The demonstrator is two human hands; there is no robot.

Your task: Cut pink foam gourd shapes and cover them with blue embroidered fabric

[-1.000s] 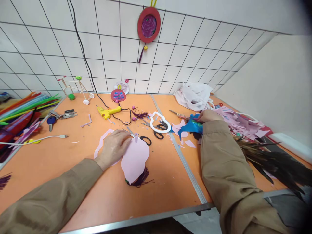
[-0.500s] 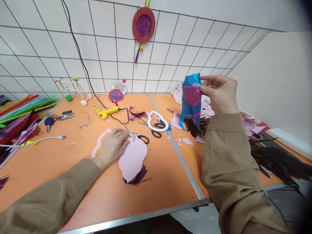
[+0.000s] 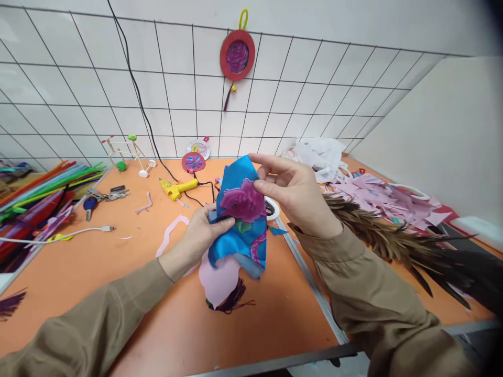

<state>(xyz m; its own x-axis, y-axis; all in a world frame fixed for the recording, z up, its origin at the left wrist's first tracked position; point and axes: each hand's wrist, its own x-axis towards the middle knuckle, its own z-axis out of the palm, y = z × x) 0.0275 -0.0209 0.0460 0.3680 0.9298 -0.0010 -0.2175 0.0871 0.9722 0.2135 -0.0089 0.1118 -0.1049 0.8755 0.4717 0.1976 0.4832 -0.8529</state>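
Both hands hold a blue satin cloth point(image 3: 239, 230) printed with a pink rose, above the middle of the orange table point(image 3: 118, 272). My left hand point(image 3: 200, 235) pinches the cloth's left edge between thumb and fingers. My right hand point(image 3: 293, 191) pinches its upper right edge. Under the cloth lies a pink gourd-shaped paper cutout point(image 3: 218, 280) with a dark purple tassel point(image 3: 233, 298) sticking out from beneath it.
A yellow glue gun point(image 3: 178, 188) with a black cord, keys point(image 3: 100, 196), a white cable point(image 3: 58, 234) and pipe cleaners point(image 3: 39, 191) lie to the left. Brown feathers point(image 3: 396, 243), pink paper scraps point(image 3: 381, 196) and a white bag point(image 3: 320, 152) sit to the right. A red round ornament point(image 3: 237, 55) hangs on the tiled wall.
My right hand lifted the blue cloth from the right side and carried it to the centre. My left hand left the pink cutout and took the cloth's left edge.
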